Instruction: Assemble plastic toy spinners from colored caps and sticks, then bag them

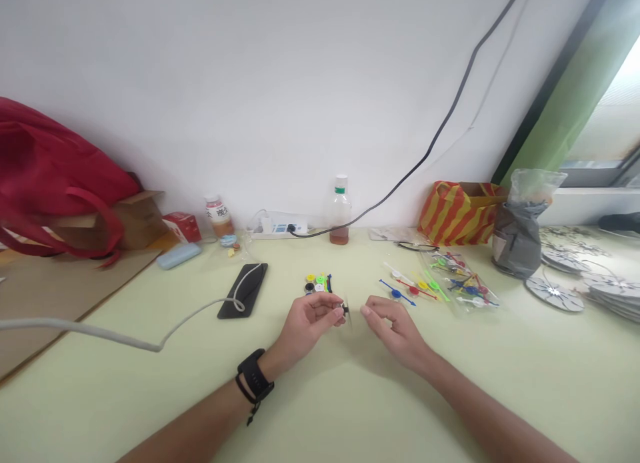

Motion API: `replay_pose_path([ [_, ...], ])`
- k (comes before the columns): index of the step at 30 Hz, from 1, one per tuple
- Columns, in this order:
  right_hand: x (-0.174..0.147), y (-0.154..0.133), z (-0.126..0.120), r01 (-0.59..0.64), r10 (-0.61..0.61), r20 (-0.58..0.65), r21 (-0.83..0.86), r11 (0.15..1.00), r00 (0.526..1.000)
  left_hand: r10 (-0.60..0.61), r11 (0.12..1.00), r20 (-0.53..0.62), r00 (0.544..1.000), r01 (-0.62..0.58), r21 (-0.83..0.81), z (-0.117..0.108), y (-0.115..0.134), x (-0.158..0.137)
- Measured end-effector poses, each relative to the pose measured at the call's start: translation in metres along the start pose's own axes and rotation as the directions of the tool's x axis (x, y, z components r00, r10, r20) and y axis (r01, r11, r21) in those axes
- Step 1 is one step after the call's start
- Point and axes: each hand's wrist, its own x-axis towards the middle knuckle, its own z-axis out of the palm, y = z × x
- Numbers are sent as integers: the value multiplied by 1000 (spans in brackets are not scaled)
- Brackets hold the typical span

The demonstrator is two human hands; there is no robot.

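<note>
My left hand [316, 321] pinches a small black arrow spinner [346, 309] between thumb and fingers, above the table. The spinner's thin pointer is smeared by motion and stands about upright. To its right, my right hand [393, 329] is apart from it, with fingers curled in and thumb close to the forefinger; nothing shows in them. Just beyond my left hand lie small round discs [311, 278] in yellow, green, black and white. Past my right hand lie loose arrow spinners, among them a blue one [397, 293] and a red one [414, 290].
A clear bag [473, 291] of colourful spinners lies to the right, near stacked grey discs [555, 293]. At left lies a black phone [243, 291] under a grey cable [195, 309]. A bottle [341, 213] and a power strip [280, 227] are by the wall.
</note>
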Motion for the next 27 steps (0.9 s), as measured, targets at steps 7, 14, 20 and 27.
replay_pose_path([
  [7,2,-2,8,-157,138,96,241,958,986,18,999,28,999,-19,33,2,-3,0],
  [14,2,0,7,-59,54,38,165,985,998,-10,1000,34,999,9,17,6,-6,-3],
  [20,7,8,-8,38,-54,-161,-104,994,985,99,965,-73,992,-78,251,15,26,-5],
  [27,11,16,-25,-48,-45,-171,-505,862,984,141,975,266,954,-180,128,39,125,-63],
])
